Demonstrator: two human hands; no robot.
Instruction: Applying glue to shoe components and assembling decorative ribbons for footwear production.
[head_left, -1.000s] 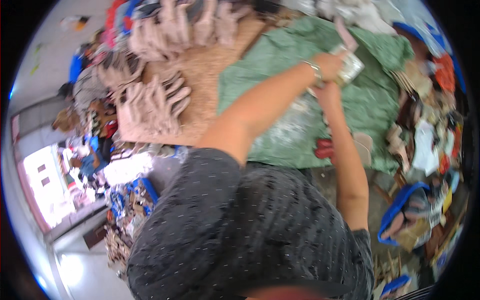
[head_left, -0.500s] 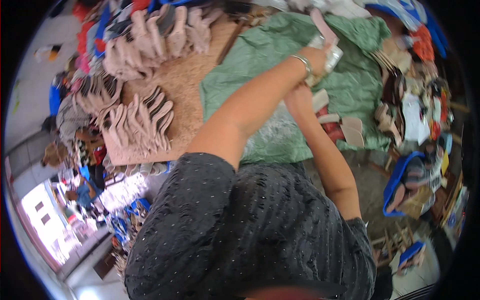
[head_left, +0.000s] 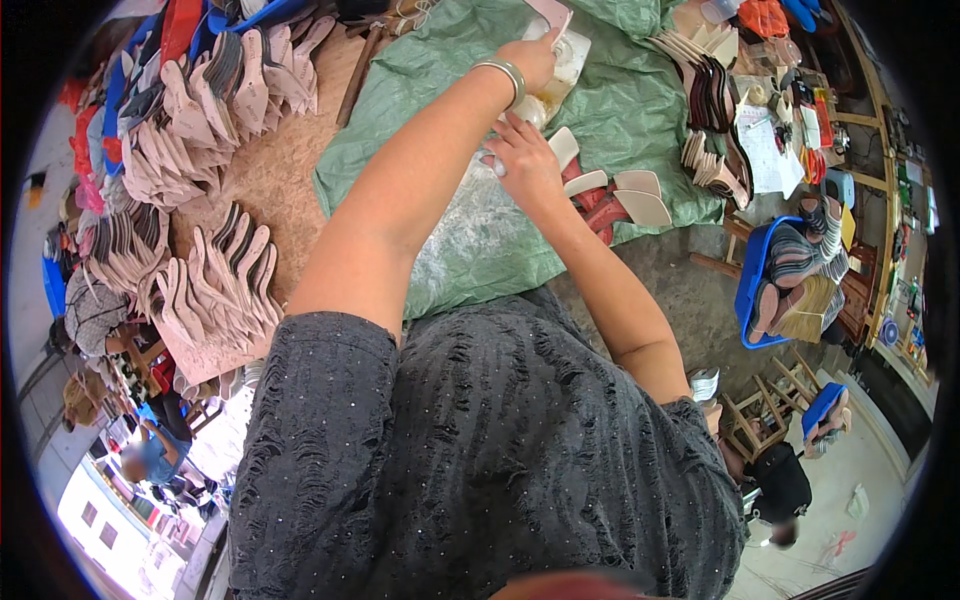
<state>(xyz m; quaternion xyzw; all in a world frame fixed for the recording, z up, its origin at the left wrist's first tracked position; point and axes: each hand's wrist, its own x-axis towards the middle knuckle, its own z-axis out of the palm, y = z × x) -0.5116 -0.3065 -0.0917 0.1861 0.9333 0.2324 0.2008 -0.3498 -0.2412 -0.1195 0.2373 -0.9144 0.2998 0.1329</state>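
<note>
A wrinkled green sheet [head_left: 440, 260] covers part of the work table, with a white dusty patch in front of me. My left hand [head_left: 535, 62], a bangle at its wrist, closes on a pale pink shoe insole [head_left: 548, 12] at the far edge. Right beside it lies a whitish, shiny holder or block [head_left: 572, 55] with yellowish smears. Nearer to me, my right hand [head_left: 528, 165] has its fingers bent around something small and white, mostly hidden. Red pieces with pale curved insoles [head_left: 640, 197] lie just right of that hand.
Stacks of pinkish insoles [head_left: 215, 290] stand on the bare board [head_left: 250, 185] at left. More insole stacks [head_left: 705, 90] and papers [head_left: 765, 150] lie at right. A blue bin [head_left: 750, 285] of insoles and wooden stools [head_left: 750, 415] are below right. Other people are in the background.
The whole view has shifted, so the table sits farther left and up. My right hand has come away from my left wrist, toward me. My left hand stays with the pink insole.
</note>
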